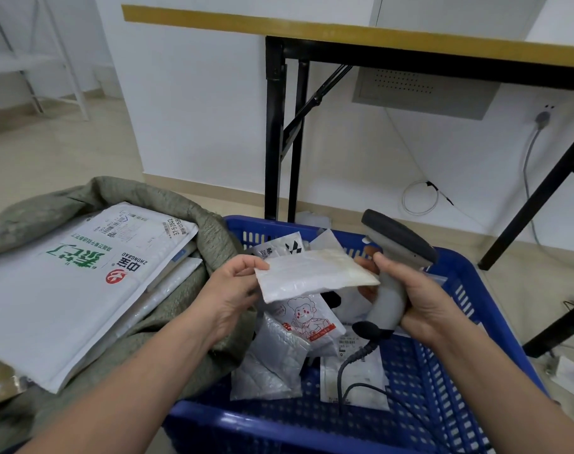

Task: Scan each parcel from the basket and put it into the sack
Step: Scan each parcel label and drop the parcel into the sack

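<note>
Fingers (246,264) of the left hand (226,290) pinch the left end of a small white padded parcel (312,273), held flat above the blue basket (469,290). Its long axis runs across to the right hand (423,299), which is curled round the grip of a grey barcode scanner (400,239) — head just above the parcel's right end. The open green sack (168,198) lies to the left — nearer the holding hand.
</note>
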